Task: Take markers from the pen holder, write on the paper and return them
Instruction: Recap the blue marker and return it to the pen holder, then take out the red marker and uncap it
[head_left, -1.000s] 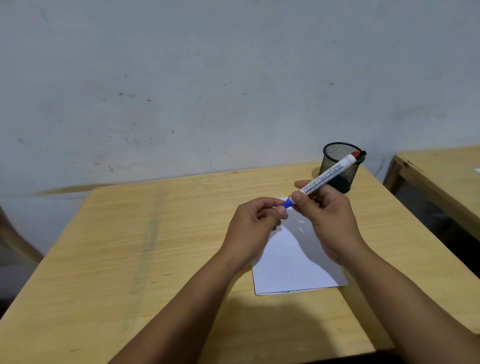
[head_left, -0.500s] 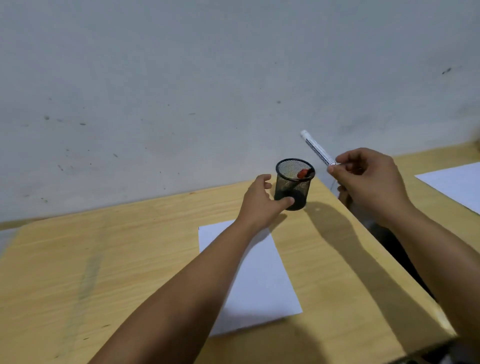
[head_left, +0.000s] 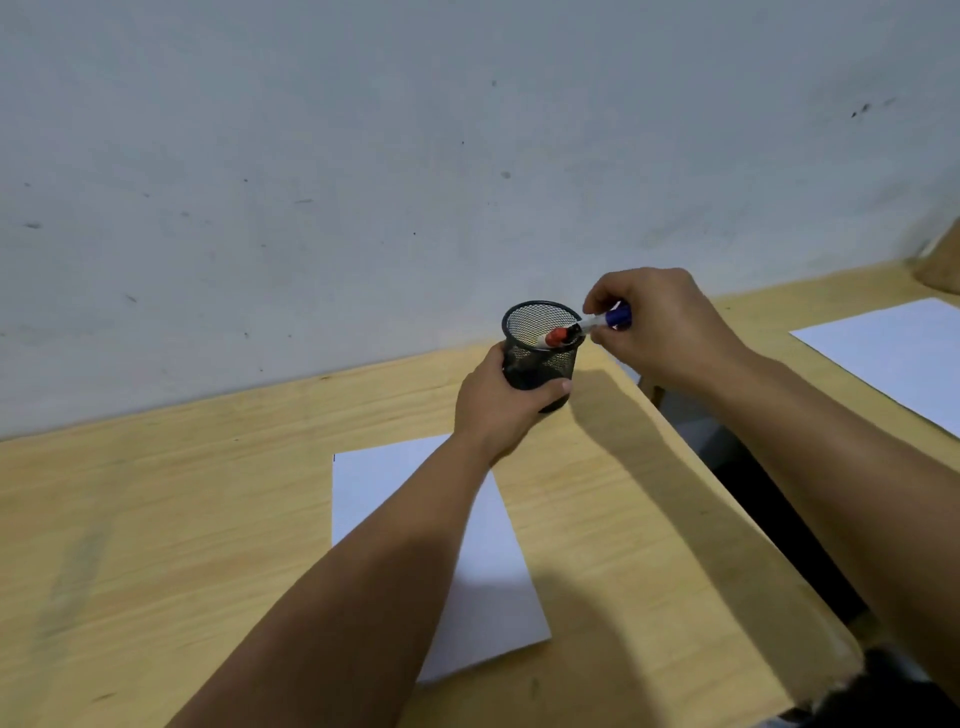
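A black mesh pen holder (head_left: 540, 358) stands near the far right corner of the wooden table (head_left: 156, 519). My left hand (head_left: 498, 402) is wrapped around its lower wall. My right hand (head_left: 654, 322) pinches a white marker with a blue cap (head_left: 605, 319) at its capped end, with the other end dipping over the holder's rim. A red-capped marker (head_left: 557, 336) lies inside the holder. A white sheet of paper (head_left: 488, 561) lies on the table under my left forearm.
A second wooden table (head_left: 779, 306) stands to the right across a narrow dark gap, with another white sheet (head_left: 904, 358) on it. A grey wall rises right behind both tables. The table's right edge runs close past the holder.
My left hand closed around the pen holder. My right hand flipped the blue marker and brought it down and left, so its end now enters the holder's mouth.
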